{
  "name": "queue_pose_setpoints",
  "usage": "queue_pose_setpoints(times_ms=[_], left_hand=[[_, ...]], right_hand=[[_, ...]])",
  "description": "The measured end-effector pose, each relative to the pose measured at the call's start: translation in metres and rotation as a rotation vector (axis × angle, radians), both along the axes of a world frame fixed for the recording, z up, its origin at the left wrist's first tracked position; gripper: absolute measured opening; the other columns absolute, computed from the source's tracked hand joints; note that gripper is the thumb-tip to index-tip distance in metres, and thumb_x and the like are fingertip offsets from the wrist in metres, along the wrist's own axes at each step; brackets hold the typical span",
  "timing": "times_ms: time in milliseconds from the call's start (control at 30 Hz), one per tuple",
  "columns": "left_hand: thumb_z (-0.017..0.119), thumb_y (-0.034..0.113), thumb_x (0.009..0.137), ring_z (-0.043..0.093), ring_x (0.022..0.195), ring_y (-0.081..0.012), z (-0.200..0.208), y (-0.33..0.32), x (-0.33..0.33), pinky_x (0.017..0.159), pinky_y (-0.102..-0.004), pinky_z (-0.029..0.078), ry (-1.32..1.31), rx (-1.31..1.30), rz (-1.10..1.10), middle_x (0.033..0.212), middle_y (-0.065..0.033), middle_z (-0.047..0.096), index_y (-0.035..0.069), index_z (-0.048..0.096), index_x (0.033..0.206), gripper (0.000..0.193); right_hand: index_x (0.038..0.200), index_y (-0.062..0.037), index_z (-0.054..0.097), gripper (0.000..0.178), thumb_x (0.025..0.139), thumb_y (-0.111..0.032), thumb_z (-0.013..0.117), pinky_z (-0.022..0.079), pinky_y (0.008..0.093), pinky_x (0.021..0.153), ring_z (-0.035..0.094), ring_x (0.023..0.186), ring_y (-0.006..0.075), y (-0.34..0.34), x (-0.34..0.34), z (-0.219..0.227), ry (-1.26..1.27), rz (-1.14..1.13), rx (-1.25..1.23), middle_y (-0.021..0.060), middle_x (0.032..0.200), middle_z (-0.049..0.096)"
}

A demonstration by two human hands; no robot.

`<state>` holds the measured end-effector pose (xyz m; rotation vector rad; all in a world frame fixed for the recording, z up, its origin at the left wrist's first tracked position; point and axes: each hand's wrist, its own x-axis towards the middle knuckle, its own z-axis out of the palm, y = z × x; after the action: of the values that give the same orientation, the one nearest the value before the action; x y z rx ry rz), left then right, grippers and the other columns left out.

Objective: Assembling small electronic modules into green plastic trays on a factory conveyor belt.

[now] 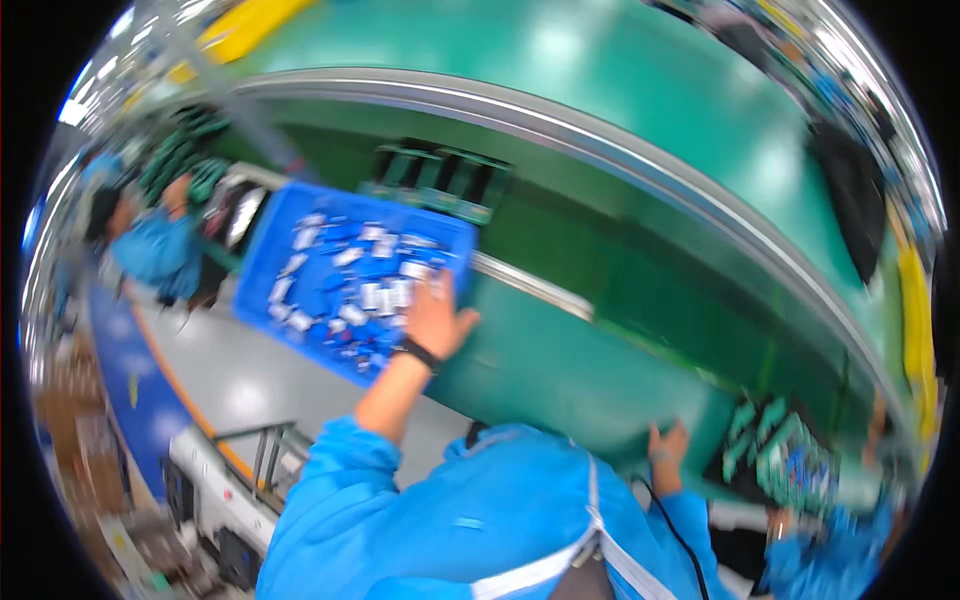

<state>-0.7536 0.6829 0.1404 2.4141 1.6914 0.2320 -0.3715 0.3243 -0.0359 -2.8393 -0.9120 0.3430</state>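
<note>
A blue plastic bin (pixel 262 290) stands at the left of the bench, holding many small blue and white parts (pixel 375 298). My left hand (pixel 435 322) reaches over its right side, fingers stretched out and thumb apart, with the fingertips at the white parts. No part shows in its grasp. Over the green bench top (pixel 560 375) to the right is my right hand (pixel 668 445). It is blurred, its thumb and fingers look apart, and nothing is visible in it. A dark cable runs beside that wrist.
Behind the bin sits a rack of green circuit boards (pixel 440 180), beside a pale metal strip (pixel 535 287). A curved metal rail (pixel 560 125) crosses the far side. More green boards (pixel 790 460) lie at the right. Co-workers in blue sit left (pixel 160 250) and right (pixel 835 550).
</note>
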Motion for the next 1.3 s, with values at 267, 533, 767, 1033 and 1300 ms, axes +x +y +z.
queue_pose_setpoints(times_ms=[267, 533, 767, 1033, 1300], left_hand=[[0.059, 0.02, 0.081, 0.059, 0.092, -0.0408, -0.031, -0.001, -0.018, 0.076, -0.048, 0.049, -0.223, -0.212, 0.106, 0.112, -0.0245, 0.053, 0.003, 0.031, 0.13, 0.059], [0.058, 0.019, 0.08, 0.06, 0.088, -0.0382, -0.041, 0.003, -0.018, 0.071, -0.0486, 0.049, -0.2, -0.182, 0.088, 0.107, -0.0219, 0.056, 0.005, 0.035, 0.127, 0.054], [0.058, 0.023, 0.08, 0.061, 0.086, -0.0388, -0.033, 0.002, -0.02, 0.07, -0.0486, 0.05, -0.195, -0.172, 0.09, 0.107, -0.0208, 0.057, 0.006, 0.035, 0.127, 0.055], [0.059, 0.024, 0.08, 0.061, 0.087, -0.0384, -0.033, 0.003, -0.018, 0.072, -0.0472, 0.05, -0.189, -0.154, 0.081, 0.106, -0.0212, 0.057, 0.005, 0.035, 0.127, 0.056], [0.06, 0.026, 0.079, 0.061, 0.089, -0.0391, -0.036, 0.008, -0.011, 0.073, -0.048, 0.05, -0.169, -0.129, 0.07, 0.107, -0.0244, 0.058, 0.003, 0.035, 0.128, 0.059]], right_hand=[[0.142, -0.0159, -0.022, 0.147, 0.046, -0.069, 0.076, 0.019, 0.0576, 0.107, 0.006, 0.136, 0.0488, -0.004, 0.008, 0.017, 0.347, -0.132, -0.636, 0.0238, 0.149, -0.01], [0.14, -0.0167, -0.025, 0.151, 0.044, -0.067, 0.079, 0.024, 0.057, 0.106, 0.011, 0.136, 0.0462, 0.019, -0.003, 0.029, 0.29, -0.197, -0.785, 0.0199, 0.15, -0.012], [0.137, -0.0086, -0.03, 0.157, 0.04, -0.078, 0.071, 0.022, 0.0528, 0.107, 0.009, 0.138, 0.0424, 0.015, 0.002, 0.026, 0.347, -0.108, -0.867, 0.0292, 0.146, -0.017], [0.141, -0.0172, -0.025, 0.149, 0.045, -0.073, 0.074, 0.026, 0.0533, 0.106, 0.013, 0.136, 0.0459, 0.01, 0.002, 0.022, 0.31, -0.155, -0.77, 0.0177, 0.151, -0.011], [0.14, -0.016, -0.026, 0.148, 0.047, -0.072, 0.074, 0.02, 0.0547, 0.108, 0.005, 0.136, 0.0469, 0.011, 0.005, 0.026, 0.386, -0.172, -0.737, 0.0201, 0.15, -0.015]])
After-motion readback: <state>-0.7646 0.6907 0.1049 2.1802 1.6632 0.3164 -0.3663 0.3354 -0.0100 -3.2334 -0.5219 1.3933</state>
